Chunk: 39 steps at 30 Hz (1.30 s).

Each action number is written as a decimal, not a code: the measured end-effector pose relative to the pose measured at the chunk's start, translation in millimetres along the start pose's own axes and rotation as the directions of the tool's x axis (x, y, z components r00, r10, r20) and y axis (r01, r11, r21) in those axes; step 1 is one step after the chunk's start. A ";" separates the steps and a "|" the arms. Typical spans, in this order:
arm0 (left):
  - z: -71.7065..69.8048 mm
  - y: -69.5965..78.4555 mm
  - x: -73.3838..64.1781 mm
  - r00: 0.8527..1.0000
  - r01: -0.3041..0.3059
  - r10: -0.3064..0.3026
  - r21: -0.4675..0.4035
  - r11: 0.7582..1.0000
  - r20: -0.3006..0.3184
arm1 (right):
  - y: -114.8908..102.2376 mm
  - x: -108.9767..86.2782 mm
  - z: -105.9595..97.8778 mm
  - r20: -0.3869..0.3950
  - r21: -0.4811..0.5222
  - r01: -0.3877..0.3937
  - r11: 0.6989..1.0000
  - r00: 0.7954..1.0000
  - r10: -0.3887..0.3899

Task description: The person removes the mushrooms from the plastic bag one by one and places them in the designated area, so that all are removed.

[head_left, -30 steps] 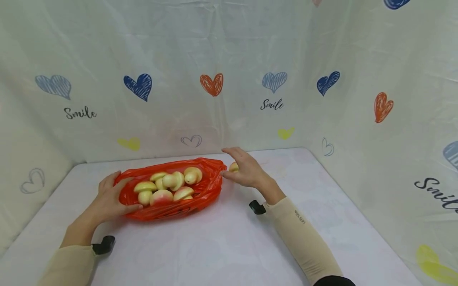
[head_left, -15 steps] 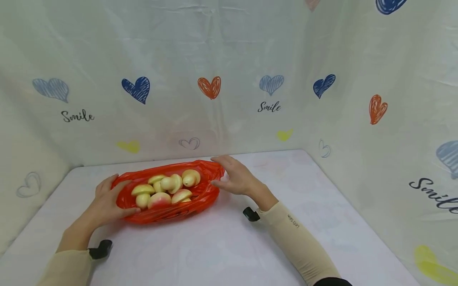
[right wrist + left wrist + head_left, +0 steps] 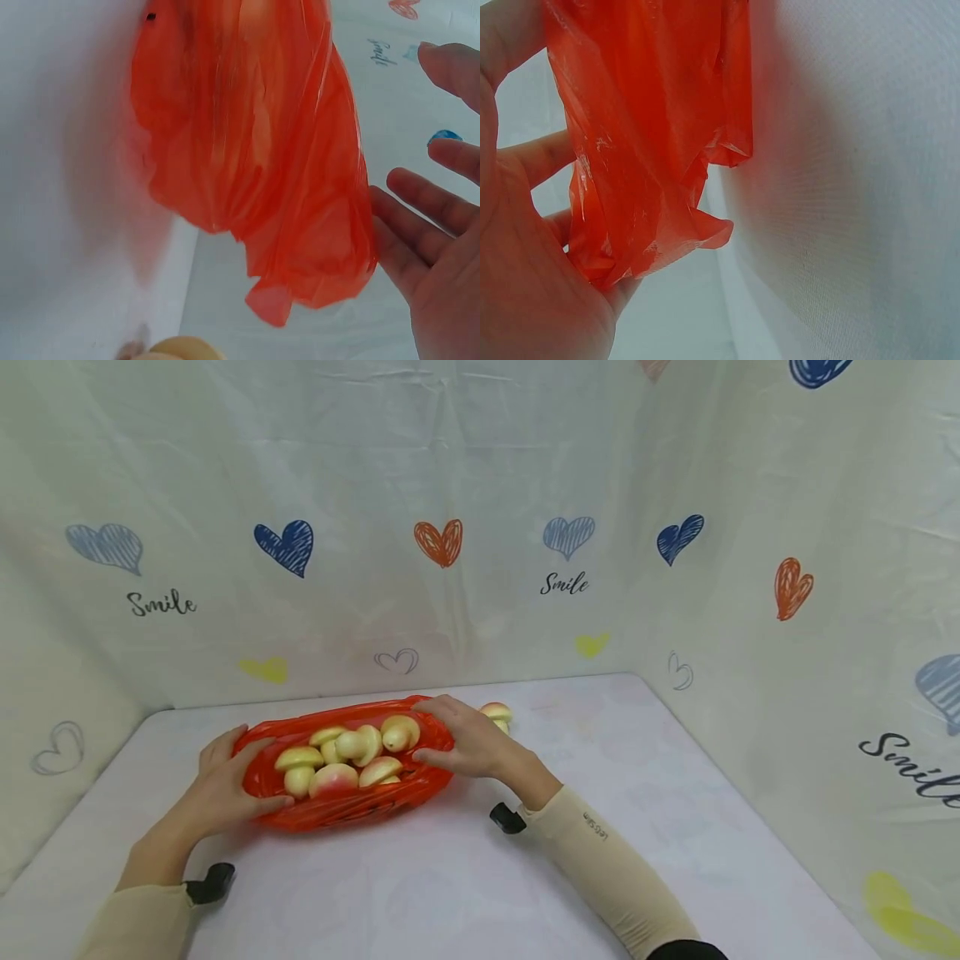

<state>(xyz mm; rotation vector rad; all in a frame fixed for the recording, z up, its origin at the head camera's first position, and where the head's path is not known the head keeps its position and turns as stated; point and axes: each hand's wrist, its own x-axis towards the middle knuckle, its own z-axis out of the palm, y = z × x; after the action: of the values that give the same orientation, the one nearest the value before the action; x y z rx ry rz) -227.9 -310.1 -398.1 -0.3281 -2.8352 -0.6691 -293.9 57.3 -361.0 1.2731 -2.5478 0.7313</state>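
Red plastic bag (image 3: 345,777) lies mid-bench (image 3: 465,885), open, full of pale mushroom-shaped pieces (image 3: 352,752). Left hand (image 3: 225,781) at the bag's left end, fingers curled round the film, grip clamped on it; wrist view shows plastic bunched in the palm. Right hand (image 3: 468,745) at the bag's right end, fingers spread straight, touching the film, grip apart. One loose piece (image 3: 497,713) just behind the bag's right end. To gather well, judged: both ends need equal hold, rim kept high so pieces stay in.
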 end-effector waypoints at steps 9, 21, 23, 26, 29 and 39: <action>0.0 -0.3 0.1 1.000 -0.016 0.016 -0.013 1.000 -0.009 | -14.2 17.0 12.9 0.094 0.080 -0.046 0.996 0.995 0.038; -0.8 0.2 0.2 1.000 -0.018 0.017 -0.011 1.000 -0.012 | -18.4 32.7 33.0 0.234 0.056 -0.064 0.996 0.971 0.049; -0.9 0.2 0.2 1.000 -0.014 0.014 -0.011 1.000 -0.009 | -18.1 34.0 35.2 0.243 0.055 -0.060 0.997 0.969 0.045; -1.2 0.4 0.2 1.000 -0.012 0.012 -0.009 1.000 -0.005 | -17.3 35.4 38.7 0.255 0.052 -0.059 0.997 0.966 0.044; -1.2 0.4 0.5 1.000 -0.014 0.014 -0.009 1.000 -0.006 | -16.4 37.0 41.9 0.254 0.058 -0.059 0.997 0.966 0.042; -0.7 1.3 0.7 1.000 0.005 -0.005 -0.001 1.000 0.010 | -18.6 42.0 52.1 0.250 0.045 -0.052 0.998 0.967 0.039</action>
<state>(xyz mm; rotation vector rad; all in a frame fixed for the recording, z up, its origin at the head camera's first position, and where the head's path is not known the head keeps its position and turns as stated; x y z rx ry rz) -228.2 -309.2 -396.8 -0.3252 -2.8461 -0.6716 -302.6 -7.9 -383.2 1.4084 -2.7810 0.6880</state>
